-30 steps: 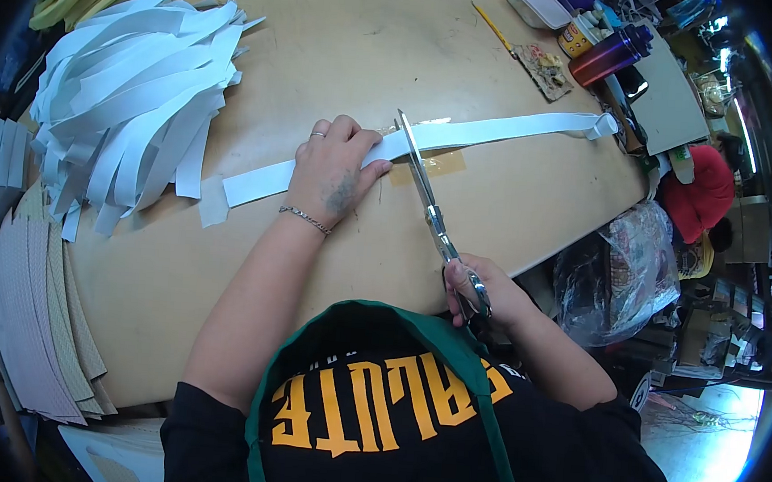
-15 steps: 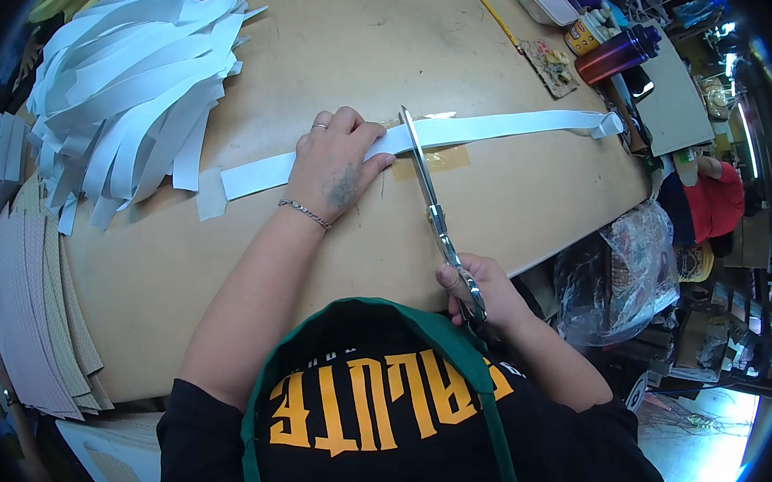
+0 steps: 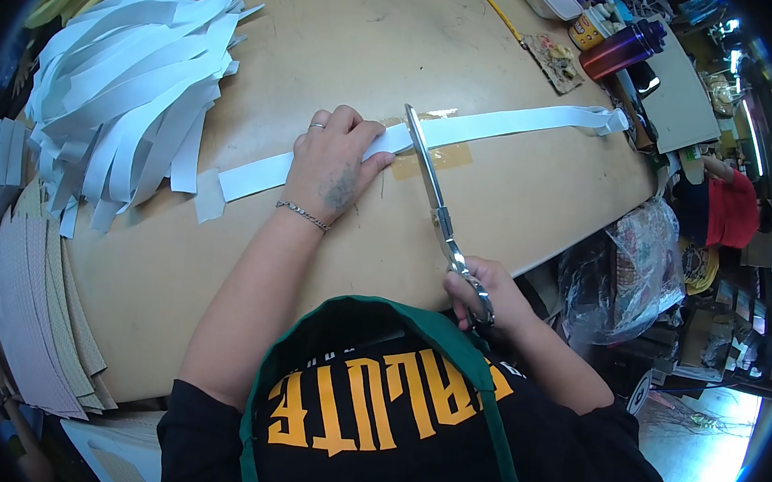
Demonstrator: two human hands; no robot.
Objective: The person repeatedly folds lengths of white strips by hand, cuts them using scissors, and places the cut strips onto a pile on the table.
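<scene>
A long white strip stretches across the table, its far right end curled up. My left hand presses on the strip, thumb along the near edge and fingers over the far side. In my right hand are metal scissors, gripped by the handles. Their blades lie across the strip, just right of my left hand; the blades look nearly closed, and whether the strip is cut there I cannot tell. Brownish clear tape shows on the table beneath that spot. A pale patch sits at the strip's left end.
Many white strips are heaped in a pile at left, above stacked patterned sheets. A paintbrush, a stained palette-like piece and a purple-red bottle stand at the back right. A person in red is beyond the table.
My right hand and the scissors have shifted slightly to the right, the blades still across the strip. My left hand stays in place on the strip.
</scene>
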